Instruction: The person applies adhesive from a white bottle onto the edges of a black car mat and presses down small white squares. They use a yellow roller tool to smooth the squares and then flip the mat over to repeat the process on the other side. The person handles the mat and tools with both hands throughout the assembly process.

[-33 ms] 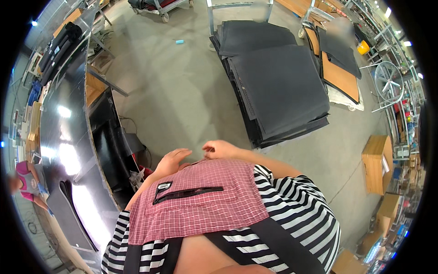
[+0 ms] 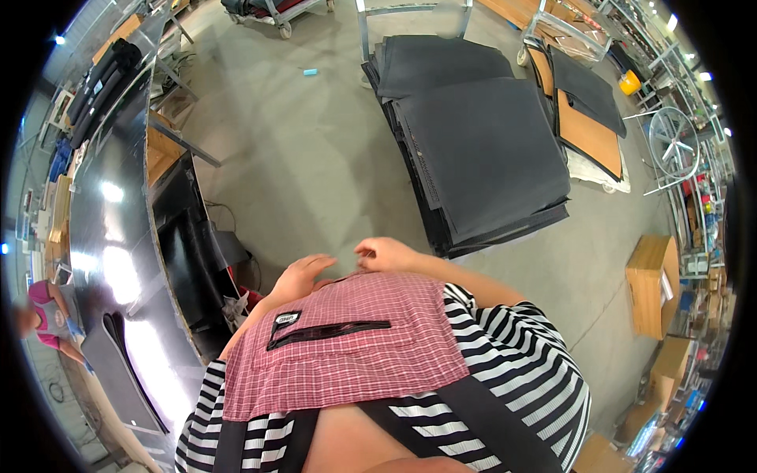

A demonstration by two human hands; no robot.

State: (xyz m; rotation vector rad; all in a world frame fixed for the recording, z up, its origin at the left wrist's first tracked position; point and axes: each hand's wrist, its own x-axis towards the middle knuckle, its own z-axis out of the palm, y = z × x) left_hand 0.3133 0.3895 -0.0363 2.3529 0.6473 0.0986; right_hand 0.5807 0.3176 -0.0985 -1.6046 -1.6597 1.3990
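Note:
In front of my red checked apron [image 2: 355,355], both hands hang in the air at waist height. My left hand [image 2: 303,277] has its fingers stretched out toward the right, and nothing shows in it; the apron's edge hides part of it. Just right of it, my right hand [image 2: 384,255] bends its fingers loosely with gaps between them. I see nothing held there either. A gap separates the two hands. Beyond the right hand, a large stack of black sheets [image 2: 489,158] lies on a cart with a metal handle [image 2: 364,31].
A long glossy black table [image 2: 118,229] runs along the left, with a folded dark sheet [image 2: 118,370] on it and a co-worker [image 2: 54,319] behind. Black and tan sheets [image 2: 587,130] lie on another cart. A cardboard box [image 2: 648,288] and a wheel-shaped frame [image 2: 673,143] stand right.
Both hands have shifted very slightly to the right, along with the apron. Their finger poses look much the same, and the sheets have not moved.

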